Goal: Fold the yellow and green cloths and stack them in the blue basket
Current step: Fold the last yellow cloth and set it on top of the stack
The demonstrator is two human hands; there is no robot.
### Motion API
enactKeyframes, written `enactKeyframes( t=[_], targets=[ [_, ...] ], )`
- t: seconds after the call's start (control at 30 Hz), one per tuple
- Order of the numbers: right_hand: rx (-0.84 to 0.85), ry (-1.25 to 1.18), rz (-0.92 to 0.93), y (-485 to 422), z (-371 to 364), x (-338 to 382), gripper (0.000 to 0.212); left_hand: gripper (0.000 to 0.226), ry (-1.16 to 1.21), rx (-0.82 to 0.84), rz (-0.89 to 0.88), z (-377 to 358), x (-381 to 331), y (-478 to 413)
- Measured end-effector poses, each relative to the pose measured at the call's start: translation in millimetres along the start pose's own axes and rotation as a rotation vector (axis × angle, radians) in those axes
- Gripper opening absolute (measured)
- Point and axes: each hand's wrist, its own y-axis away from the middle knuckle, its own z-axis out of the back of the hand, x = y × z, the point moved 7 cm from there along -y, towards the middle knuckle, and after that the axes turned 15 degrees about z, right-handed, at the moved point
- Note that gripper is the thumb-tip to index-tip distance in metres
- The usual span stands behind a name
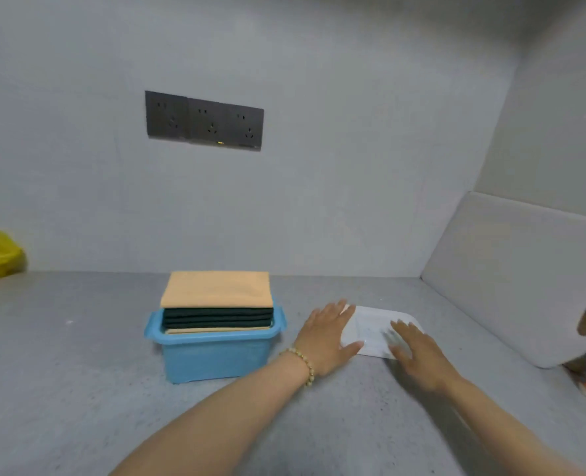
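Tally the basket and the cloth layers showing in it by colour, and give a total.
Yellow: 2, the top yellow cloth and the lower yellow cloth
Green: 1 band, the green cloths, stacked too tightly to count apart
Blue: 1, the blue basket
Total: 4

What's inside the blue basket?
A stack of folded cloths: a yellow cloth on top, green cloths beneath, another yellow edge at the rim. The blue basket wall hides anything lower.
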Motion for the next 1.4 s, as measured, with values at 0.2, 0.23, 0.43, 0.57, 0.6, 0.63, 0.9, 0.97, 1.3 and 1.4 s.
enactKeyframes(
  t=[0.2, 0.23, 0.43, 0.57, 0.6, 0.63, 0.9, 0.97, 1.3, 1.4],
  targets=[
    [0.081, 0.132, 0.036, 21, -16, -55, 0.055, 0.078, -0.159, 0.233, 0.126, -71, -10, -44],
    [0.04, 0.096, 0.043, 23, -18, -59, 0.054, 0.075, -0.209, 0.247, 0.127, -75, -9, -45],
    [-0.178, 0.181, 0.195, 34, -1, -56, 0.044, 0.033, -0.59, 0.073, -0.004, -66, -34, -43],
    [-0.102, 0.177, 0.193, 37, 4, -45, 0.036, 0.033, -0.639, 0.093, -0.027, -58, -41, -36],
    [-0.122, 0.143, 0.201, 39, 12, -36, 0.022, 0.036, -0.589, 0.053, -0.03, -48, -42, -34],
    [-0.153, 0.075, 0.21, 39, 23, -29, 0.009, 0.039, -0.517, 0.006, -0.046, -36, -42, -32],
    [-0.66, -0.607, 0.145, 35, 149, 25, 0.028, 0.031, 0.736, 0.198, 0.032, 95, -15, -9],
    [-0.737, -0.804, 0.091, 24, 163, 38, 0.029, 0.03, 1.011, 0.31, 0.087, 110, -6, -2],
    [-0.479, -1.209, 0.053, -58, 105, 161, 0.034, 0.029, 1.32, -0.076, 0.375, 190, 124, 37],
    [-0.423, -1.153, 0.109, -82, 88, 206, 0.03, 0.035, 1.269, -0.223, 0.453, 219, 166, 47]
  ],
)
